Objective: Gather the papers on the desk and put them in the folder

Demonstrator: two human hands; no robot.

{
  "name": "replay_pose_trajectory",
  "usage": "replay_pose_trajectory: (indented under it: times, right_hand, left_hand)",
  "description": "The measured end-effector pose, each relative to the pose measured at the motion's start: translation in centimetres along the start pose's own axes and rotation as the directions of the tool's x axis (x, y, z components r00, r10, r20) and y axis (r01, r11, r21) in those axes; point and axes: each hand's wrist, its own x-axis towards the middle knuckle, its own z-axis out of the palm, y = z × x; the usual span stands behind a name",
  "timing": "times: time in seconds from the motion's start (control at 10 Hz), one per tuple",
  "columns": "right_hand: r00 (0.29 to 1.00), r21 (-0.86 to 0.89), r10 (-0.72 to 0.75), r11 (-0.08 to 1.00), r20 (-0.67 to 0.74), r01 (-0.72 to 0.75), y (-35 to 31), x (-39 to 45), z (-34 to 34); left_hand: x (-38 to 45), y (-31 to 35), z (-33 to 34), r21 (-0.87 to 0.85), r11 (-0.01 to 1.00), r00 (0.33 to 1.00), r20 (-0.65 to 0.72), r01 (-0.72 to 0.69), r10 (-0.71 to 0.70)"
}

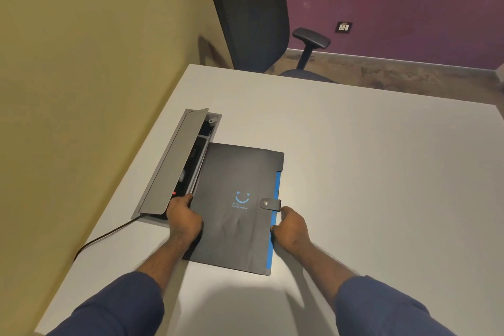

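Observation:
A black folder with a blue smiley print lies flat and closed on the white desk. Its snap strap is fastened over the right edge, where a blue inner edge shows. My left hand grips the folder's left edge. At the right edge, just below the strap, my right hand holds the folder. No loose papers are visible on the desk.
An open grey cable box is set into the desk left of the folder, its lid raised; a black cable runs from it toward the desk's left edge. A black office chair stands beyond the far edge. A yellow wall is on the left.

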Motion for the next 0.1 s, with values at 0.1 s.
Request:
replay_pose_trajectory:
  times: [0.1]
  right_hand:
    - [0.999,-0.025,-0.018,1.0,-0.044,0.017,0.62,-0.15,-0.66]
  left_hand:
    - [-0.66,0.55,0.15,0.054,0.997,0.998,-0.04,-0.047,0.049]
